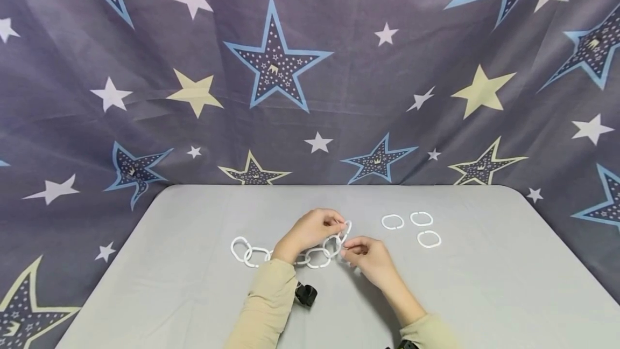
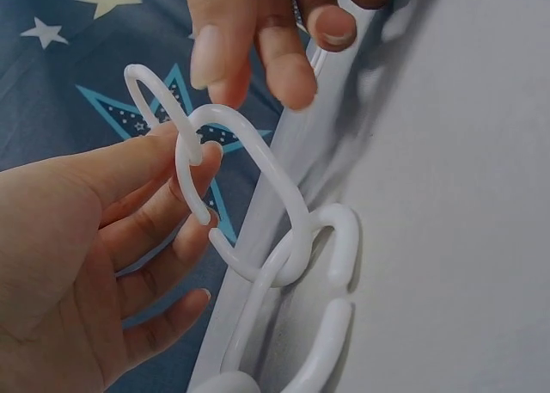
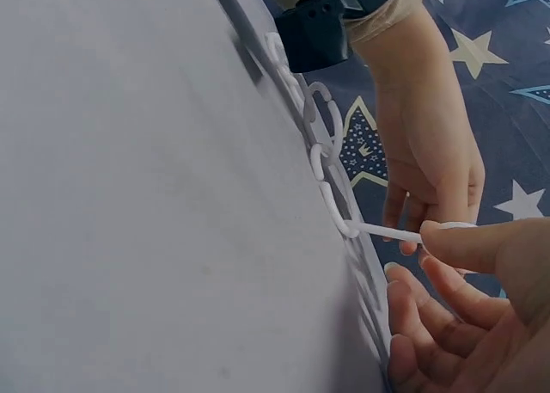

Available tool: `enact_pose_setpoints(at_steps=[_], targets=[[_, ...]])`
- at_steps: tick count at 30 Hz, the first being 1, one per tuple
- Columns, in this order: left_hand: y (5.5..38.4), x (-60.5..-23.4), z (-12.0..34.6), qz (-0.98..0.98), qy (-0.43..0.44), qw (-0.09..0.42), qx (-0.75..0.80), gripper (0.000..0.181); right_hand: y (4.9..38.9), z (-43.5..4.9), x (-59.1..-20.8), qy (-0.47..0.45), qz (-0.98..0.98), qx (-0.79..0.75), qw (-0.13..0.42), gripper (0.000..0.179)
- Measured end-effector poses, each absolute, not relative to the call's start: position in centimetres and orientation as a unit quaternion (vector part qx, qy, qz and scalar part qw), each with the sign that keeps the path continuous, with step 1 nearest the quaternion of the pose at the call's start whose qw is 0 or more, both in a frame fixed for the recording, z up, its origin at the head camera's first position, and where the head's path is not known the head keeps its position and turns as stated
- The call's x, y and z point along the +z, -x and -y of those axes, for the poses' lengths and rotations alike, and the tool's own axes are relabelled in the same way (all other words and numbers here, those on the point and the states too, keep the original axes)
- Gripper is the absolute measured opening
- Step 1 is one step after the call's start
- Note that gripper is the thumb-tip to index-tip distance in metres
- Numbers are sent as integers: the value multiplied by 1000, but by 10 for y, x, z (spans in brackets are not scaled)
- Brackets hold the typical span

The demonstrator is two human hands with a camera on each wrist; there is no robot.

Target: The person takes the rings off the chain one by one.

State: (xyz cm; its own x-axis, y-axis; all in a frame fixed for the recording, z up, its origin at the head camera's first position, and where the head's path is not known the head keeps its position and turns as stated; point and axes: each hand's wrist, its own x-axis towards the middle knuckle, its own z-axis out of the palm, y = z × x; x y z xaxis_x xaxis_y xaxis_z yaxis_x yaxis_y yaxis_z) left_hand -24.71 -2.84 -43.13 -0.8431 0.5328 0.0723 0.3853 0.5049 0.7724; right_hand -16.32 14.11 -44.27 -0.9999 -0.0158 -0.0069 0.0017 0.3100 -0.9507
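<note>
A chain of white plastic links [image 1: 319, 249] runs across the grey table, part of it hidden behind the left forearm. My left hand [image 1: 312, 230] pinches the end link [image 2: 168, 105] between thumb and finger, holding it raised off the table. This link passes through the neighbouring link [image 2: 258, 152], whose narrow gap shows in the left wrist view. My right hand [image 1: 370, 260] hovers close on the right side of the raised links. Its fingers [image 2: 288, 75] are loosely bent and apart from the links in the left wrist view.
Three loose white links lie at the right: one nearer link [image 1: 429, 246], one left link [image 1: 393, 215] and one far link [image 1: 421, 212]. A star-patterned cloth [image 1: 310, 123] hangs behind the grey table [image 1: 484, 295]. A black wrist device [image 1: 306, 295] sits at the left wrist.
</note>
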Motion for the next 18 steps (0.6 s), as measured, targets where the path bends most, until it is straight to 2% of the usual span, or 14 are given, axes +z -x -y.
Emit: enact_pose_setpoints(at_steps=[18], targets=[[247, -433, 27, -865, -262, 88, 420, 17, 165, -131, -445, -19, -794, -608, 4, 19]])
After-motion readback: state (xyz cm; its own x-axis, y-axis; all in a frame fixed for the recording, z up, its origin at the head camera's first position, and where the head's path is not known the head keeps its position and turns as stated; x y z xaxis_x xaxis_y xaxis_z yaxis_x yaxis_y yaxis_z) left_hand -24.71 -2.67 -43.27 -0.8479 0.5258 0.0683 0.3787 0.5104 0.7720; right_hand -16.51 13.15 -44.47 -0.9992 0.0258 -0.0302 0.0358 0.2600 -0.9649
